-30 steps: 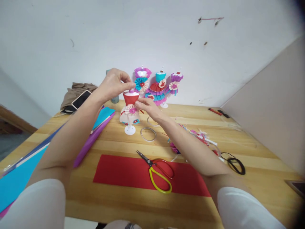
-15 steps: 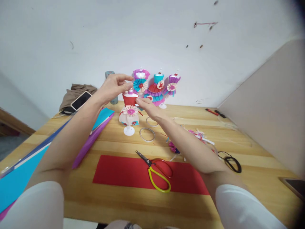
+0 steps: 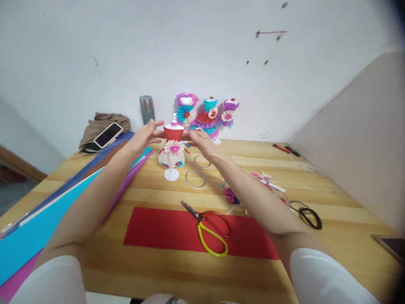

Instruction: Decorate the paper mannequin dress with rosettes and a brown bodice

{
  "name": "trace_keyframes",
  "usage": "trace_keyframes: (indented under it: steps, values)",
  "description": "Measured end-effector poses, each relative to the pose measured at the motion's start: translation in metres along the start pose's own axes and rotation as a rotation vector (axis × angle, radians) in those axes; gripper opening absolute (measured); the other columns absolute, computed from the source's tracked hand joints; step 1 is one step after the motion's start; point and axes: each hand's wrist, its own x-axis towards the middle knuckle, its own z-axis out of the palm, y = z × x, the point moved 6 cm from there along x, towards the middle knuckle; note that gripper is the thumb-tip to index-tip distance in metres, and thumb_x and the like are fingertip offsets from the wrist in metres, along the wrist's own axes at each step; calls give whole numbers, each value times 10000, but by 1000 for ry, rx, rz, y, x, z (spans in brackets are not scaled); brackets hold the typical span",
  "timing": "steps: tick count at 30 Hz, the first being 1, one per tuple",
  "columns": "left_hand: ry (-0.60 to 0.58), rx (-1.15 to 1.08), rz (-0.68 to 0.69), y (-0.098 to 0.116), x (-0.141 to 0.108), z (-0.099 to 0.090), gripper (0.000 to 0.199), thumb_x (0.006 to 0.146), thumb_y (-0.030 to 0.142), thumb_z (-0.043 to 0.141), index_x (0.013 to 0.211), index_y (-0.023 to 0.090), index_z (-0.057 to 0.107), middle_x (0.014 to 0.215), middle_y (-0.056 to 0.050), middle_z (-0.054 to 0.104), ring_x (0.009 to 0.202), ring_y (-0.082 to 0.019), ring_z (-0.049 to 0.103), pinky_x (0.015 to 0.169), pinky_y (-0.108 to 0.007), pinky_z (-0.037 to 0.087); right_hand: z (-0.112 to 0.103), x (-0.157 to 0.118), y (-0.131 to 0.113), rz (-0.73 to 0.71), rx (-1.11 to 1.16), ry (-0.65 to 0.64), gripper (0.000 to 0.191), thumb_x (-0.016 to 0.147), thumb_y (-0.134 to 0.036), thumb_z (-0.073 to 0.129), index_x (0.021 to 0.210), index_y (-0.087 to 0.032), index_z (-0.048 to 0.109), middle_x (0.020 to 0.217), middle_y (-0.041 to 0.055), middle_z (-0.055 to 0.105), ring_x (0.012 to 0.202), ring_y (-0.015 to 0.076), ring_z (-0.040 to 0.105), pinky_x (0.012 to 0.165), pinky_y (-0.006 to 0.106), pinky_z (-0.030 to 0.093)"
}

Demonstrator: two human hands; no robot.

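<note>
A small dress form [image 3: 174, 134] stands upright on a round white base. It wears a red paper top, a cream fan-pleated rosette with a pink centre, and a pale skirt with blue and red flowers. My left hand [image 3: 146, 137] is at its left side, fingers stretched out and apart, the fingertips close to the red top. On the other side, my right hand [image 3: 202, 144] reaches in with extended fingers, their tips partly hidden at or behind the top's edge. Whether either hand touches the form is unclear.
Scissors [image 3: 205, 228] lie on a red paper strip [image 3: 152, 230] in front. Tape rings [image 3: 196, 179] sit beside the form. More dressed forms [image 3: 207, 114] and a flask [image 3: 147, 110] stand along the wall. Coloured paper [image 3: 63, 211] and a phone [image 3: 108, 134] are at left, scraps [image 3: 264, 179] right.
My left hand has come down from the form's neck to the left side of the red top. My right hand has shifted slightly; its fingers now reach further behind the top's right edge.
</note>
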Motion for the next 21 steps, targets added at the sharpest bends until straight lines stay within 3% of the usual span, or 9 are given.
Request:
trace_keyframes:
  steps: [4,9,13,17,21]
  values:
    - [-29,-41,33,-9,-5,3,940,809,817,508,1457,136,475,1132,-169,745,1195,-334,643,968,-435,476,-7,-3,11,60,-85,61,331,868,-463,597,1000,-196,743,1121,98,748,1102,244,659,995,447,464]
    - [-70,-34,78,-13,-7,2,903,834,777,525,1494,166,438,1173,-158,735,1245,-316,617,1025,-437,448,-9,-4,17,77,-124,89,252,843,-325,611,1001,-185,750,1101,92,756,1074,232,667,975,435,484]
    - [0,14,110,-9,-12,-2,828,822,742,582,1429,182,527,1244,-158,707,1234,-309,618,1006,-430,464,-14,-7,13,28,-119,100,224,778,-265,651,959,-178,748,1046,86,766,1025,228,686,967,430,505]
    - [151,181,168,16,-21,-1,584,836,670,608,1117,173,732,1191,-135,731,1175,-291,634,957,-378,486,-20,-8,4,-37,-63,117,235,730,-297,697,933,-185,735,948,74,775,981,227,709,960,426,516]
    - [350,417,248,64,-24,6,488,792,608,650,951,161,762,965,-89,765,951,-257,671,854,-352,515,-21,-7,-9,-90,-129,131,223,736,-317,685,905,-177,722,929,77,768,934,223,709,898,397,528]
